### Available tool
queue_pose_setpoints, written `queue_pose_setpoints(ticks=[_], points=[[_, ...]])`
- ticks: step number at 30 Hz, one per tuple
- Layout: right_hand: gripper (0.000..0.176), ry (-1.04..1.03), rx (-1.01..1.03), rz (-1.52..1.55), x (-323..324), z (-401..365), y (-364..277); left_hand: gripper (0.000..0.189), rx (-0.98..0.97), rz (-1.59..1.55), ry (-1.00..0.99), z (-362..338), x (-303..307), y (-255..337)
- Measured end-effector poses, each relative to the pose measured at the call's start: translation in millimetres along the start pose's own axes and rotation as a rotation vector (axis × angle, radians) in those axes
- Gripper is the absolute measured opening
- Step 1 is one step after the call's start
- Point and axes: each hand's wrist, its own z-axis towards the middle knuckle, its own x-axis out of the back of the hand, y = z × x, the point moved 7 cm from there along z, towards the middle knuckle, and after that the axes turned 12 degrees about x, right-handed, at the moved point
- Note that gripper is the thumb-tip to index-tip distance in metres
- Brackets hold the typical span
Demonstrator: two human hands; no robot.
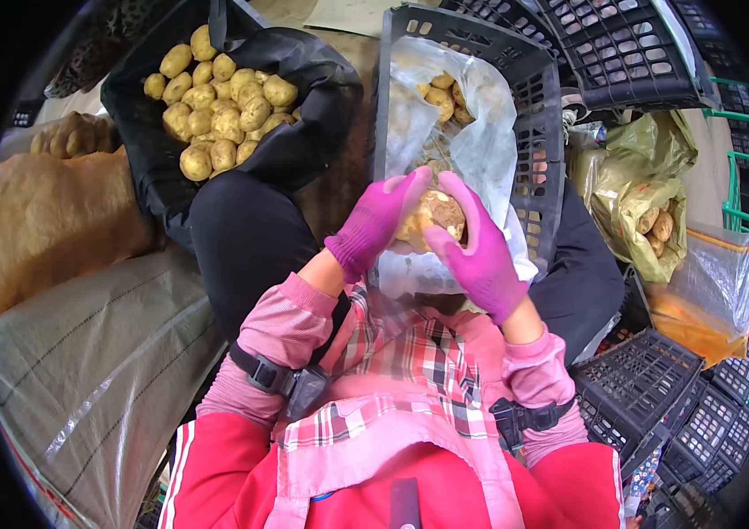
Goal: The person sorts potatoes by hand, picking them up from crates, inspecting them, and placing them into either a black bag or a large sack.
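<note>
A large potato [439, 215] with brown, scuffed skin and pale patches sits between my gloved hands. My left hand [381, 218], in a pink-purple glove, grips its left side. Around the right side curl the fingers and thumb of my right hand [483, 251], gloved alike. Both hands hold the potato over a black plastic crate [540, 163] lined with a whitish plastic sheet [489, 115]. Several potatoes [445, 97] show through an opening in the sheet at the far end of the crate.
At the upper left, a black bag [326, 115] holds many yellow potatoes [224, 115]. Sacks [83, 370] lie along the left. To the right are a greenish plastic bag [613, 172] with potatoes and black crates [639, 375]. Another crate [617, 53] stands at the back right.
</note>
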Motion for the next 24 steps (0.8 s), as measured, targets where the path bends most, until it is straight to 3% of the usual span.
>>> queue_pose_setpoints(ticks=[1, 4, 7, 10, 16, 18, 20, 22, 23, 24], points=[[0.055, 0.027, -0.018, -0.061, -2, -2, 3, 0.048, 0.053, 0.009, -0.005, 2, -1, -3], [0.05, 0.096, -0.086, 0.028, -12, -5, 14, 0.049, -0.119, 0.141, 0.102, 11, 6, -3], [0.045, 0.211, -0.022, -0.034, -19, -5, 20, 0.057, 0.035, -0.002, 0.156, 2, 7, -9], [0.042, 0.249, -0.03, -0.008, -21, -1, 14, 0.052, -0.001, 0.008, 0.202, -3, 8, -3], [0.039, 0.153, -0.008, 0.054, -10, 6, 12, 0.051, -0.037, 0.059, 0.217, -10, 8, 7], [0.032, 0.221, -0.095, -0.061, -7, 6, 18, 0.046, -0.477, 0.48, 0.324, -2, 9, 8], [0.031, 0.224, -0.195, -0.168, -6, 9, 27, 0.04, -0.609, 0.653, 0.389, -13, 2, 16], [0.038, 0.158, -0.308, -0.276, -8, 14, 39, 0.034, -0.434, 0.569, 0.413, -16, -1, 14], [0.05, 0.187, -0.25, -0.304, -9, 15, 40, 0.032, -0.463, 0.589, 0.437, -19, -2, 18], [0.049, 0.17, -0.27, -0.287, -12, 13, 48, 0.03, -0.488, 0.606, 0.458, -21, -3, 19]])
